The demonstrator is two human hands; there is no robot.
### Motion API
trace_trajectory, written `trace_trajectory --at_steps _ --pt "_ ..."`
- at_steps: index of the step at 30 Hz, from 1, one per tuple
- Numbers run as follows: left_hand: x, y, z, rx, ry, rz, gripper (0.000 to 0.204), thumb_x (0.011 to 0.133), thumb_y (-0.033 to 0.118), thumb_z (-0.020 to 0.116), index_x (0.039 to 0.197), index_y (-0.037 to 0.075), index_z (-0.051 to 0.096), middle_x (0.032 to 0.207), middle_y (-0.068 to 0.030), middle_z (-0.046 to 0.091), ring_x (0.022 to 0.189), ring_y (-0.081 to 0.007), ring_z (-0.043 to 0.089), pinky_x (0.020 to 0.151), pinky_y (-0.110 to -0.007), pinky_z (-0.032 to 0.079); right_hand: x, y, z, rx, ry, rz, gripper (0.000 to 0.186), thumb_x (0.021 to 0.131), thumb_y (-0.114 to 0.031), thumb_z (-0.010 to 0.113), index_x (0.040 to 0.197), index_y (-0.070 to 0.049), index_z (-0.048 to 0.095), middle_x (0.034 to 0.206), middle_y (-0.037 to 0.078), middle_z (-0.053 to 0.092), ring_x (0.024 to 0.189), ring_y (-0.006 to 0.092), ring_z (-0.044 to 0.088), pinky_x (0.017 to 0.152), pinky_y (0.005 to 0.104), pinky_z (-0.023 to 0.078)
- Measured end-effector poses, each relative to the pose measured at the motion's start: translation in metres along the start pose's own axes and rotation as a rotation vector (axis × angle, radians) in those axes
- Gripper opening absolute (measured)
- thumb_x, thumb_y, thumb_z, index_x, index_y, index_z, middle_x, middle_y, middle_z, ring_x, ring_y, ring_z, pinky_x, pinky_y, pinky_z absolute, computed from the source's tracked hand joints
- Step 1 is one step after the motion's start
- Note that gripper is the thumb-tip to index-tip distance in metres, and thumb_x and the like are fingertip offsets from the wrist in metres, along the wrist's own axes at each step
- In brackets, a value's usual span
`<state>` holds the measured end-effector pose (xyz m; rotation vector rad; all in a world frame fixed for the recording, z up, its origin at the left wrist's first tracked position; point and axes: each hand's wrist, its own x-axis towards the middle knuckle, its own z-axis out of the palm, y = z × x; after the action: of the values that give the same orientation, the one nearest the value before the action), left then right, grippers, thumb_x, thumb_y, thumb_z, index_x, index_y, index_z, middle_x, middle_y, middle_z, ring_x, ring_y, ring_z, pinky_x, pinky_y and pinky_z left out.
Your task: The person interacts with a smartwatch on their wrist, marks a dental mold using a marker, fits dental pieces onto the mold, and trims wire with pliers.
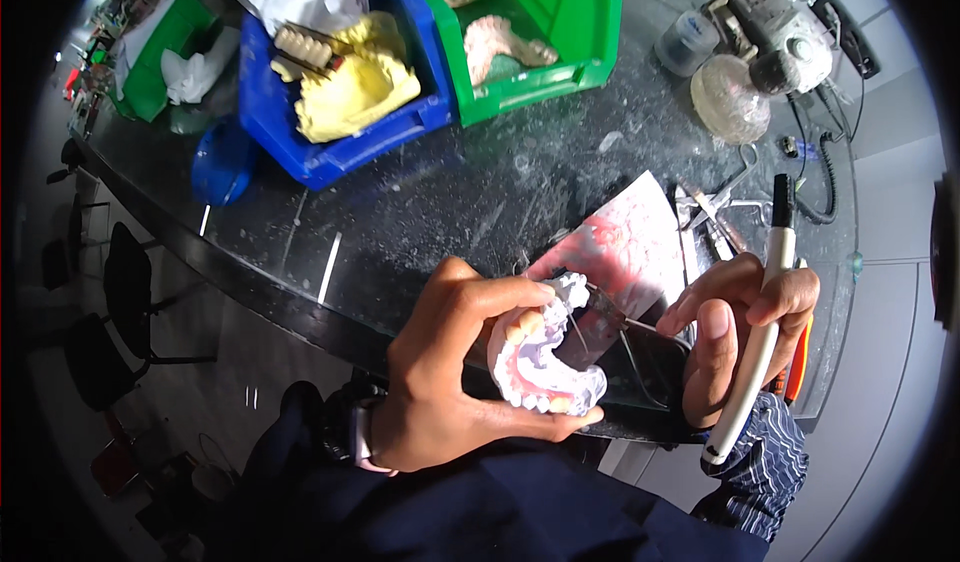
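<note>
My left hand point(440, 382) grips a dental cast point(540, 352) by its outer side, thumb below and fingers above. The cast is whitish and horseshoe-shaped, with pink wax and white teeth along its lower curve and yellowish teeth at the upper left. To the right, my right hand point(735, 337) closes around a white pen-like tool point(752, 392) with a black end pointing up and away. Its thumb and fingertips are bent and hold nothing else that I can make out. Between the hands lies a dark, thin-rimmed object point(655, 357), partly covered by the right fingers.
A red-smeared white sheet point(630, 237) lies beyond the cast, beside metal instruments point(715, 212). Farther back are a blue bin point(300, 167) with yellow and beige casts, and a green bin point(540, 92) with casts. A glass jar point(730, 100) stands at right; orange-handled tool point(798, 362) lies near my right wrist.
</note>
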<state>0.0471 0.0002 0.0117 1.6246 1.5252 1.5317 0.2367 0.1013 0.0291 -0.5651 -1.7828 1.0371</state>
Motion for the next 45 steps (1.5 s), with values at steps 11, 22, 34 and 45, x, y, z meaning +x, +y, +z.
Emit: trace_trajectory --at_steps 11,22,34,45 --pt "0.12 0.066 -0.033 0.459 -0.065 0.665 0.071 0.042 0.012 0.09 0.104 -0.002 0.059 0.091 -0.01 0.056 0.077 -0.0205 0.054 0.064 -0.028 0.046 0.021 -0.008 -0.017 -0.814 -0.213 -0.052 0.034 0.068 0.005 0.065 0.096 -0.012 0.058 0.087 0.011 0.052 0.07 0.0283 0.06 0.057 0.037 0.046" --pt "0.177 0.024 0.04 0.955 0.08 1.265 0.019 0.071 0.005 0.063 0.09 0.004 0.06 0.087 0.0 0.049 0.08 -0.0107 0.054 0.059 -0.016 0.052 0.021 0.005 -0.022 -1.04 -0.405 0.034 0.035 0.068 -0.003 0.066 0.101 -0.016 0.062 0.096 0.008 0.05 0.071 0.0267 0.061 0.055 0.0379 0.047" --pt "0.167 0.022 0.035 0.728 -0.22 1.023 0.042 0.063 0.007 0.071 0.101 -0.001 0.054 0.1 -0.0082 0.052 0.087 -0.019 0.056 0.068 -0.027 0.054 0.022 0.001 -0.023 -0.988 -0.366 0.05 0.036 0.072 -0.003 0.063 0.106 -0.01 0.053 0.101 0.011 0.049 0.073 0.0314 0.062 0.055 0.0395 0.047" --pt "0.102 0.038 0.002 -0.046 -0.394 0.267 0.089 0.042 0.023 0.098 0.112 -0.003 0.049 0.1 -0.0093 0.054 0.084 -0.0127 0.056 0.077 -0.027 0.049 0.02 -0.004 -0.026 -0.027 0.184 0.035 0.01 0.097 -0.011 0.047 0.102 -0.003 0.042 0.085 0.015 0.064 0.063 0.0125 0.058 0.056 0.0262 0.047"
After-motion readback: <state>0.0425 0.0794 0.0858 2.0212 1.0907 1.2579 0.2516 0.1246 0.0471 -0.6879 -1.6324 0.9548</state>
